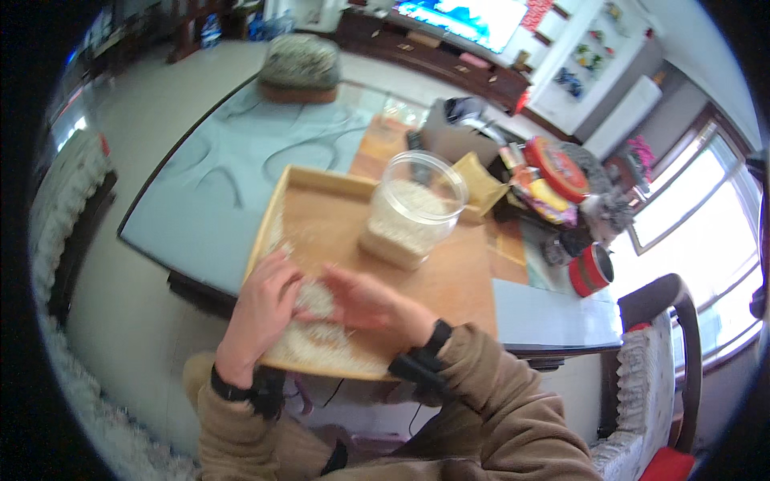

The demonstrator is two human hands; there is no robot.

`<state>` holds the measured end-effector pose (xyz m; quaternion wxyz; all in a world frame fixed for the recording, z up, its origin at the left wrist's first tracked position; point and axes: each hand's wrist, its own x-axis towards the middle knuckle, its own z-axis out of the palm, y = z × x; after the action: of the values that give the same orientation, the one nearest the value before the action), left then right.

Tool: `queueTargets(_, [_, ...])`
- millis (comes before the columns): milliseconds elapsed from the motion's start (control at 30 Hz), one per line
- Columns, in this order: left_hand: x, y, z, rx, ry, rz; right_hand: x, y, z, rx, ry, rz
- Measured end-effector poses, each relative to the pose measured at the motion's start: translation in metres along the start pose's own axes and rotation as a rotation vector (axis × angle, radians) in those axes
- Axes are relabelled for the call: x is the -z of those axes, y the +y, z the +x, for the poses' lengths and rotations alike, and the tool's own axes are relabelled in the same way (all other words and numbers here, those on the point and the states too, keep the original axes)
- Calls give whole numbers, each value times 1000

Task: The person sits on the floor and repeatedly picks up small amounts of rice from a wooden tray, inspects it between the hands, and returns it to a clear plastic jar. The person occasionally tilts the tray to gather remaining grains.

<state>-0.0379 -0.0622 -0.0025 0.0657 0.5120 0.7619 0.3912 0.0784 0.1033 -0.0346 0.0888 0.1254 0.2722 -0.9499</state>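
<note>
A shallow wooden tray [334, 182] lies on the table in front of me. White rice grains [313, 352] are spread along its near and left edges. My left hand [264, 300] and my right hand [367, 300] face each other at the tray's near left part, with a small heap of rice [316, 299] between them. Whether the rice rests in the fingers or on the tray is hard to tell. Behind my right hand a clear plastic jar [415, 210], partly filled with rice and without a lid, stands on the tray.
The glass-topped table [198, 174] surrounds the tray. Beyond the jar are a yellow packet [478, 180], a grey box [451, 135] and a round red lid [556, 168]. A red can [591, 270] stands at the right, near a chair [686, 324]. A patterned stool [301, 66] is at the far edge.
</note>
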Motion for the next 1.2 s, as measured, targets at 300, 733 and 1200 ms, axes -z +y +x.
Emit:
queueTargets(300, [4, 13, 1, 16, 23, -121, -10, -1, -2, -77, 41, -44])
queueTargets(733, [5, 13, 1, 7, 4, -97, 0, 2, 3, -64, -19, -139])
queueTargets(1200, [2, 13, 0, 2, 39, -107, 2, 4, 3, -46, 10, -233])
